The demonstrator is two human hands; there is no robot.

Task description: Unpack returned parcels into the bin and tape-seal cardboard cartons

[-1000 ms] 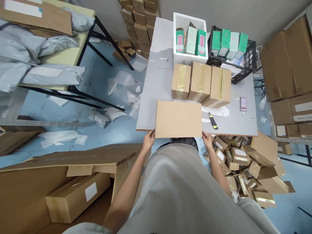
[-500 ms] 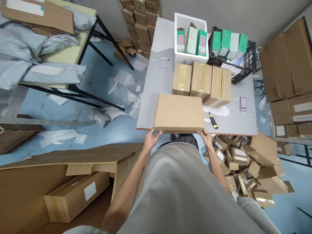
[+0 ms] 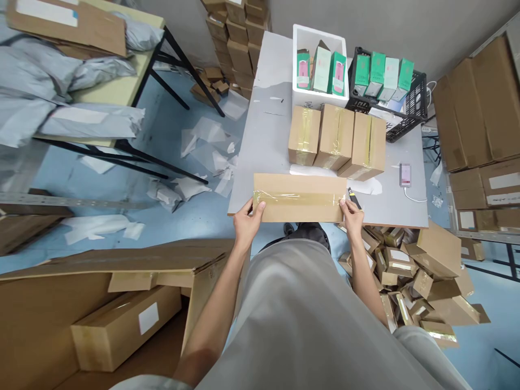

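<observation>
A long brown cardboard box (image 3: 299,197) lies at the near edge of the grey table (image 3: 264,141), its narrow side up with a strip of clear tape along the seam. My left hand (image 3: 248,218) grips the box's left end, thumb over the top. My right hand (image 3: 351,215) grips its right end. Behind it stand three taped cardboard boxes (image 3: 336,141) in a row.
A yellow-and-black utility knife (image 3: 354,199) lies partly hidden by the box's right end; a phone (image 3: 405,174) on a cable lies further right. A white foam bin (image 3: 319,65) and black crate (image 3: 385,86) hold green cartons. Small boxes (image 3: 406,276) are heaped on the floor right.
I have tipped the box from its broad face onto its edge, so the taped seam now faces up. Both hands have shifted up onto its ends.
</observation>
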